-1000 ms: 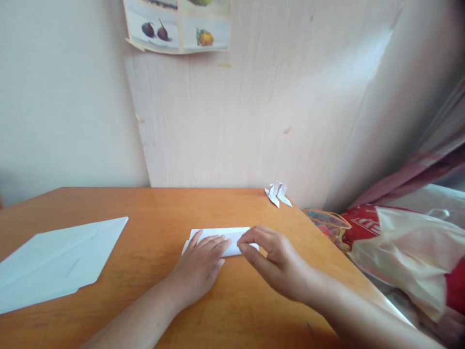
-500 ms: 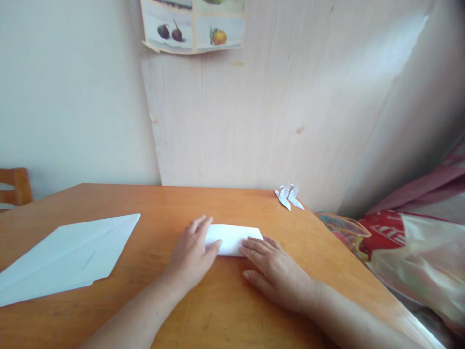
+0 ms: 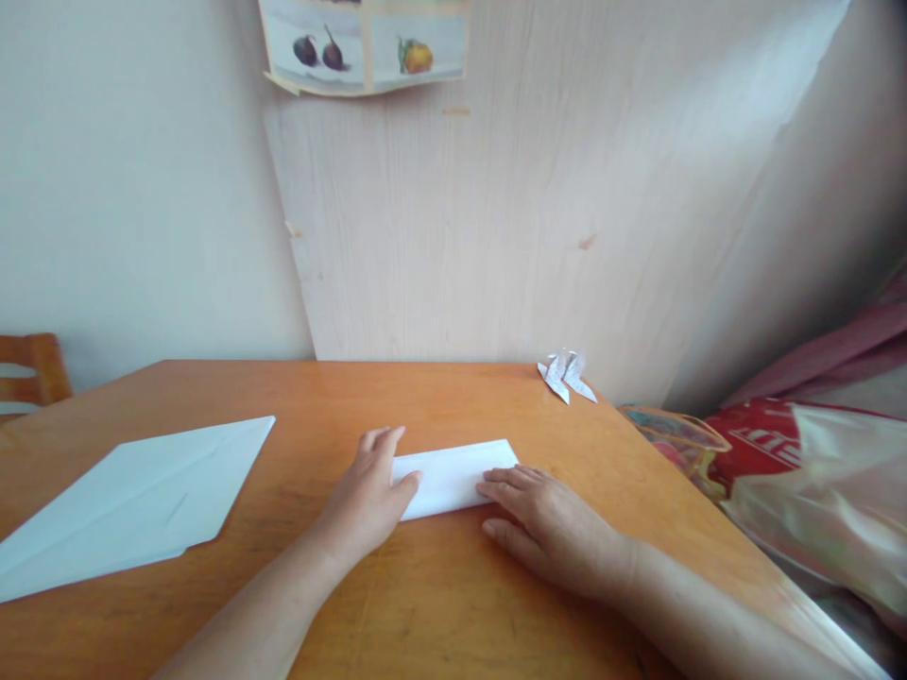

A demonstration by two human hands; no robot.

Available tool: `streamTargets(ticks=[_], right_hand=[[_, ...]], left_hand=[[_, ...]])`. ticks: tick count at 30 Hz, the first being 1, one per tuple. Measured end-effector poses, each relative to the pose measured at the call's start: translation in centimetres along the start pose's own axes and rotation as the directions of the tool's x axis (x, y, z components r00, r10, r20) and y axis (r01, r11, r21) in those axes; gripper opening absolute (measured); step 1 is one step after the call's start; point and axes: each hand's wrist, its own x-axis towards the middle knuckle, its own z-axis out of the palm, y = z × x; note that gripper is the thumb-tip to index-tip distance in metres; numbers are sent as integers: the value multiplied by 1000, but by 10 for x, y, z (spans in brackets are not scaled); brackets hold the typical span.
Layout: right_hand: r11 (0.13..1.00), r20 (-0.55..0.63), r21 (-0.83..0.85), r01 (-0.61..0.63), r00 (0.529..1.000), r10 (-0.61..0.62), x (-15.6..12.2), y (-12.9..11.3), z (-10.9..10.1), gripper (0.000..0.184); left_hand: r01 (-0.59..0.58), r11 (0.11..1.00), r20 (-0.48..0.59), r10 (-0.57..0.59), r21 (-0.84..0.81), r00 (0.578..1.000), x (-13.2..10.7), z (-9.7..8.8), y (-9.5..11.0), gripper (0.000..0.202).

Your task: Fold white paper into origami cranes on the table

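A folded strip of white paper [image 3: 446, 480] lies on the wooden table in front of me, its right end tilted slightly away. At its left end is my left hand [image 3: 372, 491], the thumb reaching over the paper and the fingers stretched out past its far left corner, thumb and fingers apart. My right hand [image 3: 545, 519] rests flat on the right end, fingertips on the paper and thumb spread on the near side. The part of the strip under the right fingers is hidden.
Larger white paper sheets [image 3: 156, 501] lie on the left of the wooden table [image 3: 397, 604]. Small folded paper pieces [image 3: 567, 376] stand at the far right corner. Bags [image 3: 822, 491] are beside the right edge, a chair [image 3: 42, 368] at the left, a wall behind.
The paper strip has turned, its left end coming nearer to me, and more of its length shows. My left hand has shifted slightly left, my right hand slightly right.
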Motion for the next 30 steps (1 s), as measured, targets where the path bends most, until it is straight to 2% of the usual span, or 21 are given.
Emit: streamTargets(ticks=[7,13,15,17,19,21,25,27,30], right_hand=[[999,78,45,3,997,-6,-4,-11,-9,22],[996,104,84,13,994,-22,-11,-20,-15,23],[996,101,87,17,995,-26,-11,-20,-16,23],[998,96,62,21,995,-27,-10,-18,-16,24],[1000,85,26,14,996,-16,-7,-15,-16,26],[1000,73,-9,-4,997,5,-6,-12,-15,26],[996,65,-83,-23,997,29,-4,-10,-13,26],[992,65,-118,-44,997,52,-4,-10,-12,24],[985,61,-156,-73,995,83,-5,-10,-10,22]], left_hand=[[27,999,172,-35,47,985,-5,-10,3,67],[-39,998,315,21,50,949,-14,-19,4,61],[-62,994,312,31,91,950,-15,-21,8,54],[-95,979,235,51,180,971,-14,-24,14,47],[-172,956,139,142,237,980,-13,-26,22,38],[-299,933,88,287,202,954,-13,-26,31,30],[-530,843,101,521,91,847,-22,-21,44,24],[-579,814,150,567,46,810,-28,-17,49,25],[-599,801,253,575,21,778,-37,-10,52,30]])
